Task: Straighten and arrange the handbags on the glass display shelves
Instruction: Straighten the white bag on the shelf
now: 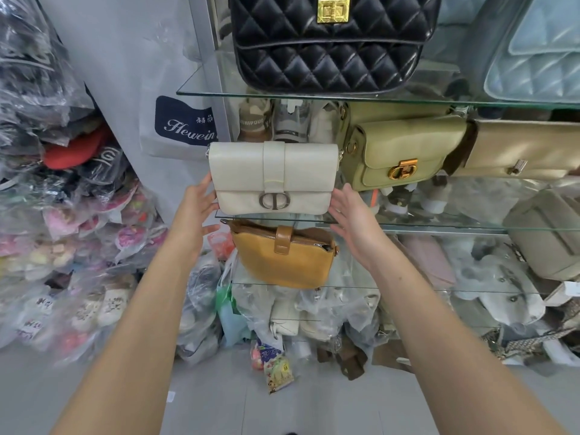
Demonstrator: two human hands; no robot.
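Observation:
A cream handbag (273, 177) with a silver clasp stands upright at the left end of the middle glass shelf (408, 228). My left hand (197, 205) is flat against its left side, fingers apart. My right hand (351, 215) hovers open just off its right lower corner. To the right stand an olive-green bag (401, 152) with a gold clasp and a beige-gold bag (527, 152). A black quilted bag (329, 42) and a pale blue quilted bag (533, 58) sit on the top shelf (213, 93). A mustard-tan bag (282, 255) rests on the lower shelf.
Piles of plastic-wrapped goods (62, 230) crowd the left side. A white shopping bag with a navy label (185, 120) leans by the shelf post. More wrapped items and snack packets (276, 368) lie on the grey floor under the shelves. A grey-beige bag (546, 233) sits at right.

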